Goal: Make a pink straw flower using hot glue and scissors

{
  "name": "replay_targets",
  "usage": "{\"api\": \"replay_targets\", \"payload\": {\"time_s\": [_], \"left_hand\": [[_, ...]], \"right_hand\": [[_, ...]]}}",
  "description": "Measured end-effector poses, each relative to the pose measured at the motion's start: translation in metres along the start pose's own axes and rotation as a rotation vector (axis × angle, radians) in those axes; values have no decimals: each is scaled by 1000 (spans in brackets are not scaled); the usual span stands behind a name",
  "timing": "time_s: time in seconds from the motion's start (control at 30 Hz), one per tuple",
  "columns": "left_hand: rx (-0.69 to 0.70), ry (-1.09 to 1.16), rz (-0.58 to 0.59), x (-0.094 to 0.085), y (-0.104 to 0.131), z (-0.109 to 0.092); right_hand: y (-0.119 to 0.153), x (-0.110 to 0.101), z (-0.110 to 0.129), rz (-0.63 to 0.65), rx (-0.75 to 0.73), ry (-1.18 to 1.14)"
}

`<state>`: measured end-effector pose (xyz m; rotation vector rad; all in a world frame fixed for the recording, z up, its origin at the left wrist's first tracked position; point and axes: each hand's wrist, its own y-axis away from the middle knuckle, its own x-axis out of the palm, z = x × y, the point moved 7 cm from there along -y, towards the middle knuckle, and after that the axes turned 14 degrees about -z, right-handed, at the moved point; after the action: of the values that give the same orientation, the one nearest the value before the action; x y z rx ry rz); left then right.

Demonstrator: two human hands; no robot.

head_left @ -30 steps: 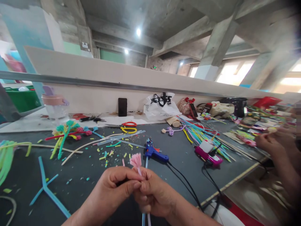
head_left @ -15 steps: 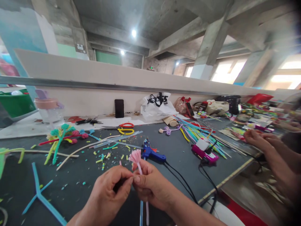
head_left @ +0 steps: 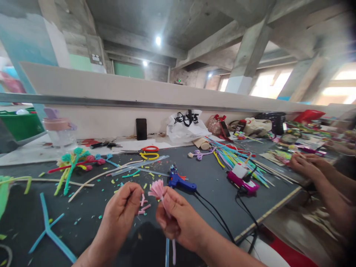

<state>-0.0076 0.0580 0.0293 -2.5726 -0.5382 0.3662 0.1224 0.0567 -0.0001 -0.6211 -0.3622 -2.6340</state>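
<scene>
Head — flower [head_left: 156, 188] in right hand [head_left: 174, 215]

A pink-lidded bottle [head_left: 59, 134] stood near the far left corner of the surface [head_left: 211, 189]. Along its far edge, a black phone [head_left: 141, 129] stood upright against the partition [head_left: 111, 124], left of a white bag [head_left: 185, 129] and a red-tied pouch [head_left: 215, 125]. A green bin [head_left: 22, 125] showed beyond the left edge.

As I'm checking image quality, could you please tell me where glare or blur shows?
In the head view, a ceiling lamp flares and a window washes out; also in the head view, the co-worker's forearm is blurred, the pink tuft clearer.
</scene>
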Motion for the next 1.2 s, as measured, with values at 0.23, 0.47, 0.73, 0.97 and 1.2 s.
{"api": "replay_targets", "payload": {"time_s": [0.23,0.47,0.73,0.97,1.2], "left_hand": [[206,57,-1,-2,11,-10],[461,-119,-37,-3,11,-31],[522,-164,-47,-2,10,-36],[559,-123,-19,-1,14,-38],[574,-122,-11,1,14,-41]], "right_hand": [[-1,-1,-1,-24,1,-12],[-1,0,-4,18,-3,-16],[-1,3,-6,58,42,-110],[1,5,-9,115,97,-149],[2,8,-12,153,123,-156]]}}
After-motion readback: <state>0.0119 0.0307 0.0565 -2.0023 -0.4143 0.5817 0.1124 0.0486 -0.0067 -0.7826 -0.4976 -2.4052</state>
